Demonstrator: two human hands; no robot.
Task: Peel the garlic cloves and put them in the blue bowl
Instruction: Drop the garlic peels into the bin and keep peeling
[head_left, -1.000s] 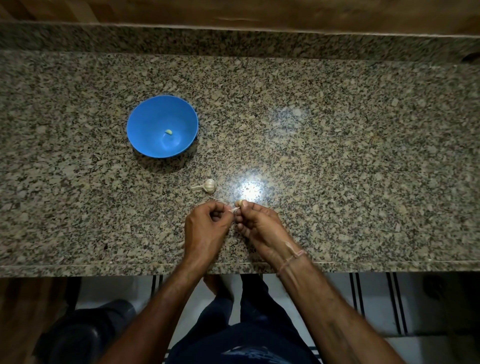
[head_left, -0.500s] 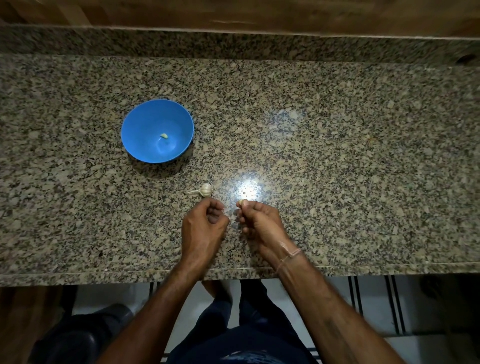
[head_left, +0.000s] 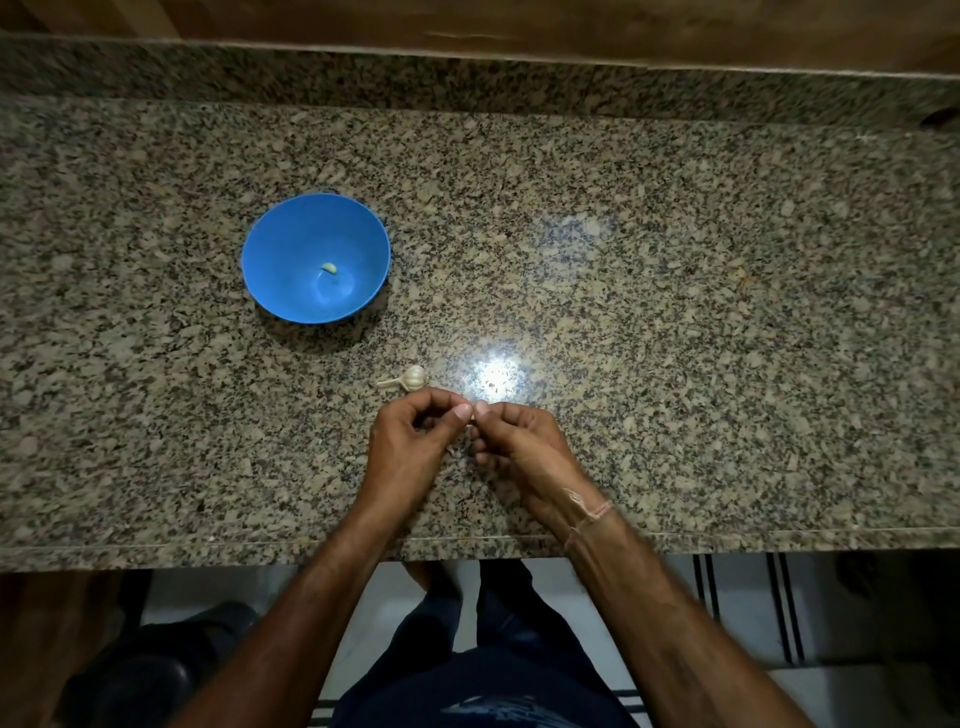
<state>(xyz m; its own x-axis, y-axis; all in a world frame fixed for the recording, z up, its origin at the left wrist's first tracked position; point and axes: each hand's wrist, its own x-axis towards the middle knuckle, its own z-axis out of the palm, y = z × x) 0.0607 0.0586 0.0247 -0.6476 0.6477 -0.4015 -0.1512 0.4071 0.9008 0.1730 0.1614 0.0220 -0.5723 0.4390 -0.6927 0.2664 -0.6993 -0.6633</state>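
Bowl: we see the blue bowl (head_left: 315, 258) upright on the countertop (head_left: 675, 322), left of centre and well apart from both hands.
Peeled clove: one pale peeled clove (head_left: 329, 268) lies inside the bowl, near its bottom.
Garlic head: a small garlic head (head_left: 410, 378) with a short stalk pointing left lies on the countertop between the bowl and the hands, just beyond the left hand's knuckles. We cannot tell whether it touches them.
Left hand: the left hand (head_left: 410, 447) is curled, thumb and forefinger drawn together at their tips, thumbnail facing up. We read it as pinching the left side of the clove being worked.
Clove in work: we see only a pale sliver of the clove (head_left: 471, 413) between the two thumbs, just right of the left thumbnail and against the right hand's fingertips. It is held above the countertop, near its front edge. Most of it is hidden by the fingers, and we cannot tell how much skin remains.
Right hand: the right hand (head_left: 524, 447) is curled, thumb and forefinger gripping the same clove from the right, the other fingers folded beneath.
Wrist: a thin thread band (head_left: 589, 514) circles the right wrist.
Reflection: a bright glare (head_left: 496, 375) sits on the countertop just beyond the right hand.
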